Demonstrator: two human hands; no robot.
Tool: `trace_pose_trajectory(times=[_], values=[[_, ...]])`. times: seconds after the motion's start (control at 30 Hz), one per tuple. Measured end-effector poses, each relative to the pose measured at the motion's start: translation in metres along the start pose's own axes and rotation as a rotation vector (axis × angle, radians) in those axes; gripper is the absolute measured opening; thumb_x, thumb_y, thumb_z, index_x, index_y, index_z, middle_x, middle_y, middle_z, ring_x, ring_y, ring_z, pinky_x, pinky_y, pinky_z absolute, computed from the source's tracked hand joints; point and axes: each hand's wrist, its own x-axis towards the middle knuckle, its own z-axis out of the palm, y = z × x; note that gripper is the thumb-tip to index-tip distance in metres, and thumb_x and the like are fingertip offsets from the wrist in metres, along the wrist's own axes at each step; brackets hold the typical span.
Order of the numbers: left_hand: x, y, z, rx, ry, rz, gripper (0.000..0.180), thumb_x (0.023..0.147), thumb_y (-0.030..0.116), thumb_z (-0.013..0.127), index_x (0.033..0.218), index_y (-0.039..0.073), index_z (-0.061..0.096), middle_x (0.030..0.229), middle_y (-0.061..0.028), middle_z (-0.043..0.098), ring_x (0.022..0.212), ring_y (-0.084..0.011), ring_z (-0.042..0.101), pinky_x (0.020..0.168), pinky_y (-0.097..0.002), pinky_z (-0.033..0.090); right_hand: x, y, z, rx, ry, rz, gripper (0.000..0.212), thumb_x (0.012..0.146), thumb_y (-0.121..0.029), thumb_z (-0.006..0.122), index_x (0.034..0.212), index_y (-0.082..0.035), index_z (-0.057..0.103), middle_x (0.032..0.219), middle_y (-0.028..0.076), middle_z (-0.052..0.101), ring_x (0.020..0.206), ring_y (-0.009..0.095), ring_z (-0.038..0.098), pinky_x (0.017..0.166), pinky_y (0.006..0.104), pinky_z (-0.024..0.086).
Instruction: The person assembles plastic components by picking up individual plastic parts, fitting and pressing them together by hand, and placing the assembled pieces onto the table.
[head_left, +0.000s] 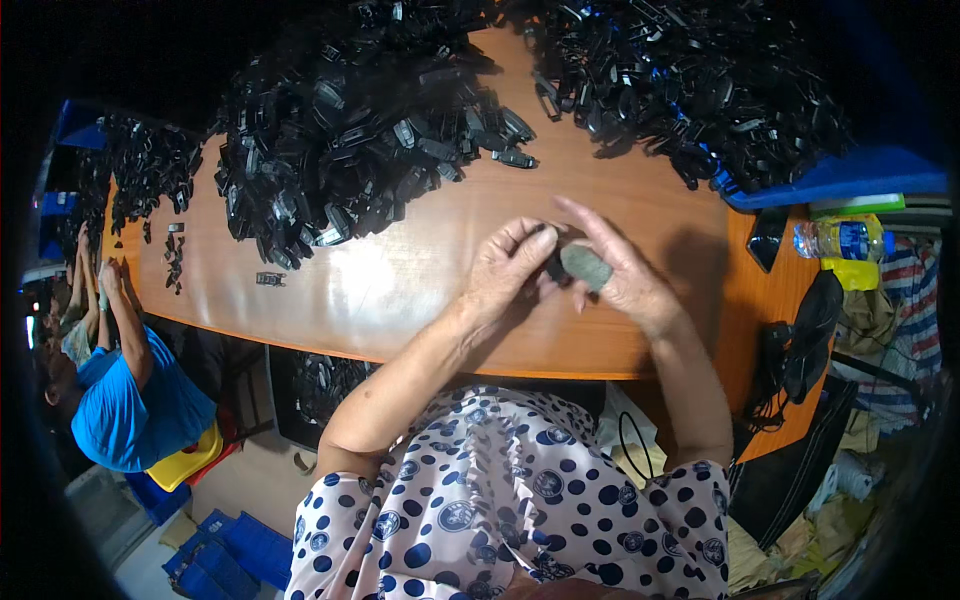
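Observation:
Above the table's near edge, my left hand [508, 268] is closed, thumb and fingertips pinching a small black plastic part [556, 266]. Close by on its right, my right hand [630, 280] is curled with a grey-green oval pad [586, 267] at its thumb side; one finger stretches out beyond it. The two hands nearly meet around the black part, and their fingertips partly hide it. Its exact kind is too small to make out.
Large heaps of black plastic pieces [340, 120] and more black pieces [690, 80] cover the far side of the wooden table [400, 290]. To the right are a phone [767, 238] and a water bottle [845, 240]. A co-worker in a blue shirt [125, 400] sits left.

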Motion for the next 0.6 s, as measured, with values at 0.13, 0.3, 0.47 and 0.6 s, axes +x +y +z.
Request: trace_pose_trajectory(times=[0.13, 0.3, 0.47, 0.6], values=[[0.038, 0.032, -0.029, 1.188, 0.278, 0.359, 0.018, 0.085, 0.015, 0.066, 0.096, 0.004, 0.057, 0.076, -0.0080, 0.062, 0.067, -0.0159, 0.057, 0.060, -0.0286, 0.047, 0.029, 0.000, -0.061, -1.069, 0.378, -0.363, 0.048, 0.080, -0.010, 0.066, 0.126, -0.007, 0.051, 0.111, 0.014, 0.055, 0.094, 0.029, 0.060, 0.078, 0.0365, 0.050], [0.067, 0.050, -0.037, 1.872, 0.182, 0.724, 0.025, 0.082, 0.007, 0.061, 0.106, 0.010, 0.062, 0.085, -0.0097, 0.061, 0.084, -0.0265, 0.060, 0.065, -0.0396, 0.051, 0.055, -0.016, -0.089, -1.550, 0.412, -0.399, 0.041, 0.073, 0.001, 0.062, 0.114, -0.007, 0.056, 0.097, 0.011, 0.051, 0.092, 0.030, 0.054, 0.074, 0.0396, 0.050], [0.072, 0.048, -0.037, 2.021, 0.193, 0.725, 0.022, 0.081, 0.006, 0.059, 0.102, 0.011, 0.061, 0.086, -0.0087, 0.054, 0.083, -0.0285, 0.059, 0.065, -0.0395, 0.051, 0.067, -0.006, -0.109, -1.727, 0.352, -0.415, 0.037, 0.072, 0.003, 0.060, 0.106, -0.009, 0.057, 0.097, 0.010, 0.050, 0.093, 0.029, 0.053, 0.074, 0.0405, 0.051], [0.061, 0.044, -0.042, 2.048, 0.155, 0.661, 0.020, 0.082, 0.006, 0.060, 0.101, 0.010, 0.058, 0.087, -0.0105, 0.056, 0.084, -0.0314, 0.059, 0.068, -0.0406, 0.051, 0.059, 0.000, -0.107, -1.477, 0.439, -0.474, 0.032, 0.078, 0.000, 0.060, 0.107, -0.011, 0.056, 0.103, 0.009, 0.054, 0.096, 0.026, 0.057, 0.076, 0.0395, 0.051]])
